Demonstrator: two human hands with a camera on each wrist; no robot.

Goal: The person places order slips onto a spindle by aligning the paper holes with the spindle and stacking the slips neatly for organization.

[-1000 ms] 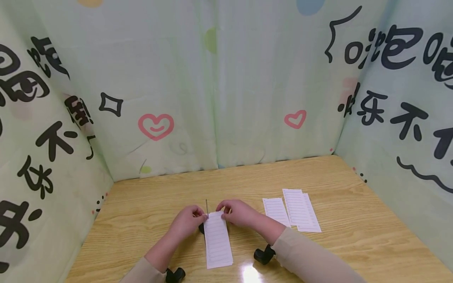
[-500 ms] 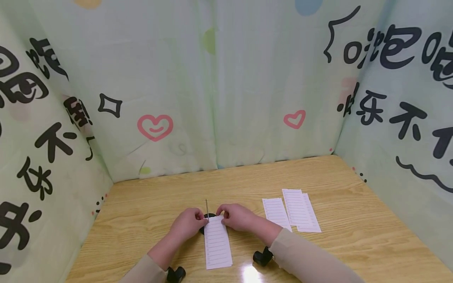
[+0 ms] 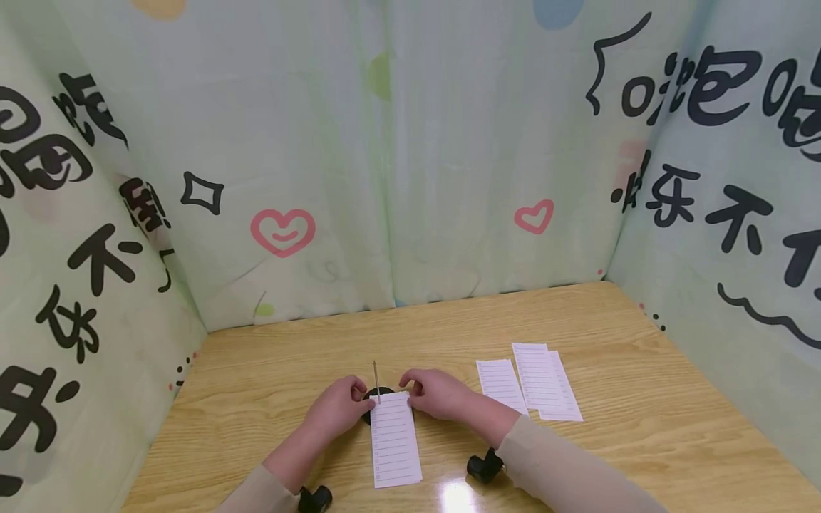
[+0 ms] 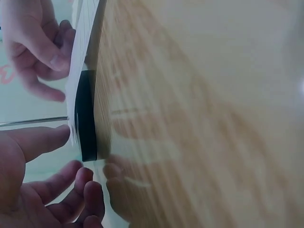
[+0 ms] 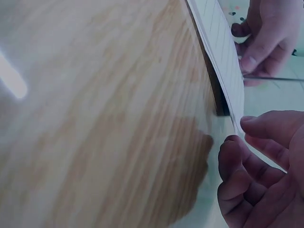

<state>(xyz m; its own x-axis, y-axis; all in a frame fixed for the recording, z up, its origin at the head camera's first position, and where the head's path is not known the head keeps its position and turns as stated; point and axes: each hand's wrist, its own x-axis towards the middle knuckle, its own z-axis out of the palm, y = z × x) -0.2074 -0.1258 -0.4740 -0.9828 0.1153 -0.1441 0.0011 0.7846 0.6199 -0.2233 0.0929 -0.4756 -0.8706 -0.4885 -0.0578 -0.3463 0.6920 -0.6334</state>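
Observation:
Lined paper slips (image 3: 394, 442) lie in a stack over the round black base (image 3: 378, 392) of a bill spike. Its thin metal spike (image 3: 375, 377) stands upright through their far end. My left hand (image 3: 340, 406) is on the left of the spike; its thumb touches the paper, while its other fingers (image 4: 85, 183) lie loose beyond the base, apart from the slips. At the far right corner, my right hand (image 3: 436, 393) has the paper's edge between thumb and index fingertip, as the right wrist view (image 5: 266, 175) of that hand shows. Most of the base is hidden under the slips.
Several more lined slips (image 3: 539, 377) lie on the wooden table (image 3: 288, 356) to the right, partly overlapping. Printed curtains (image 3: 449, 142) enclose the table at the back and both sides. Black wrist camera mounts (image 3: 484, 467) sit below the wrists.
The slips' far end has come down and nearer, uncovering the base's far rim and more of the spike. My right hand has shifted slightly right to the corner.

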